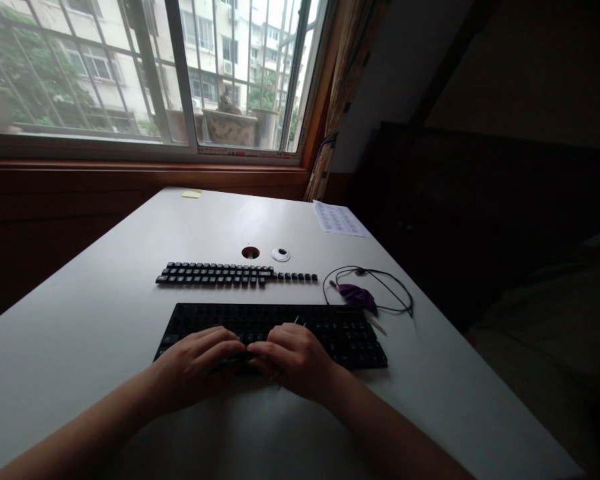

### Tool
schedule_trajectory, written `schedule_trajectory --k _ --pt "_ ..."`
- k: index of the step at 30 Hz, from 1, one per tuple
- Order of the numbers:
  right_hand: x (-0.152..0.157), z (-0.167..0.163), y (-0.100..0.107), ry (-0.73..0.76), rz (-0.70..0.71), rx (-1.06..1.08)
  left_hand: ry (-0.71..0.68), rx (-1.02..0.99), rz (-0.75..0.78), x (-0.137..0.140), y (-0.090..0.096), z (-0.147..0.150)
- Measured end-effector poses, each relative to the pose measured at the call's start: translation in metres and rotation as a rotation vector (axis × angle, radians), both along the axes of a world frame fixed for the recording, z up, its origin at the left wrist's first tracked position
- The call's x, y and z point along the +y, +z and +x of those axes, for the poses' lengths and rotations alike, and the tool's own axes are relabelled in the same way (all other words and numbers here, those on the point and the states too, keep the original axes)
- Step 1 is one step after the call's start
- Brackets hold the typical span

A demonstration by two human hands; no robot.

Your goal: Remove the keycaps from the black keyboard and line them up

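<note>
A black keyboard lies on the white table in front of me, its back rows bare of keycaps. My left hand is over its front left part, fingers closed and curled down; what they hold, if anything, is hidden. My right hand is beside it near the middle, the two hands' fingertips almost touching. Thin metal wire ends of what looks like a wire keycap puller stick out from the closed right fingers. Behind the keyboard, loose black keycaps stand in neat rows.
A coiled black cable and a purple cloth lie right of the keycaps. Farther back are a round cable hole, its white cover, a printed sheet and a yellow note. A barred window stands beyond the table.
</note>
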State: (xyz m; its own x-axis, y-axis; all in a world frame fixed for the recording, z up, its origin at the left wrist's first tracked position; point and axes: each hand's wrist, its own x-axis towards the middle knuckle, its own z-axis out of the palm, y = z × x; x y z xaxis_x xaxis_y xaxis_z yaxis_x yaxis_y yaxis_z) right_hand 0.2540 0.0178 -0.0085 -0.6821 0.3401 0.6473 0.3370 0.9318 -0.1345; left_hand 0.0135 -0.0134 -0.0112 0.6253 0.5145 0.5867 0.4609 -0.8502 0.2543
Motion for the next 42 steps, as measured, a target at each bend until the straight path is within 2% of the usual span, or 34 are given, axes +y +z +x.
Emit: schedule_trajectory --k 7,14,26,42 --pt "-0.0012 -0.0004 0.0037 -0.003 0.024 0.004 -0.003 0.003 -0.053 0.0007 -0.002 -0.0016" --pt "-0.0013 -0.0017 0.0015 -0.011 0.037 -0.014 -0.016 -0.022 -0.17 0.0031 -0.0035 -0.0011" --pt "-0.0026 -0.0031 -0.0006 -0.012 0.012 0.005 0.008 -0.009 -0.153 0.0028 -0.006 0.0002" --pt "-0.0036 -0.0039 -0.0028 0.016 -0.026 -0.012 -0.072 -0.035 -0.28 0.0045 0.0003 -0.0007"
